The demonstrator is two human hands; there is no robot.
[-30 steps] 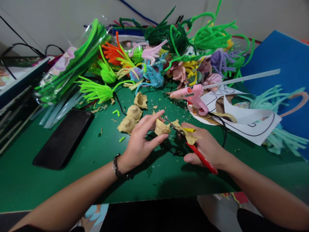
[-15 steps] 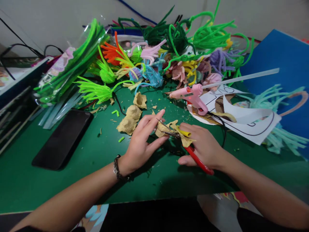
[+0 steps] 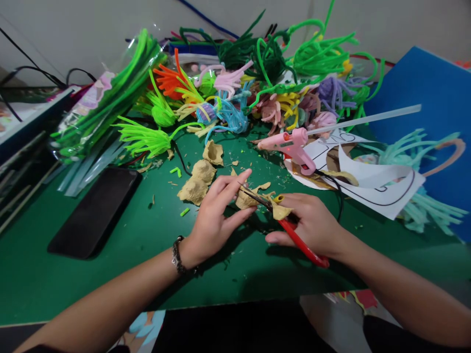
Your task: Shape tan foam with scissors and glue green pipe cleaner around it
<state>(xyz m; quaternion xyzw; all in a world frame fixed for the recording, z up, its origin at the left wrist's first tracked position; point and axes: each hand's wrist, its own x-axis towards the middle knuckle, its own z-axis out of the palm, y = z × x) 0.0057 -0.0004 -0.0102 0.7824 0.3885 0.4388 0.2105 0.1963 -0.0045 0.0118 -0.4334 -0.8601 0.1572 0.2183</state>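
Observation:
My left hand (image 3: 217, 215) pinches a tan piece of egg carton (image 3: 245, 199) between thumb and fingers. My right hand (image 3: 312, 223) is closed on scissors with red handles (image 3: 303, 247), whose blades lie across the carton piece. A torn carton flap (image 3: 281, 210) hangs over the blades near my right fingers, beside a small yellow tube end (image 3: 278, 198). Just beyond my left hand sit joined carton cups (image 3: 194, 190) and a separate hollow cup (image 3: 213, 152).
A black phone (image 3: 94, 212) lies at the left. Pink glue gun (image 3: 289, 146) and cut white paper (image 3: 382, 189) are at the right. Bundled pipe cleaners (image 3: 228, 113) line the back, near a blue board (image 3: 412, 93). Scraps dot the green table (image 3: 147, 279).
The scissors have turned slightly and their handles have shifted a little right. The flap and yellow tube by my right fingers have moved, with less of the tube showing.

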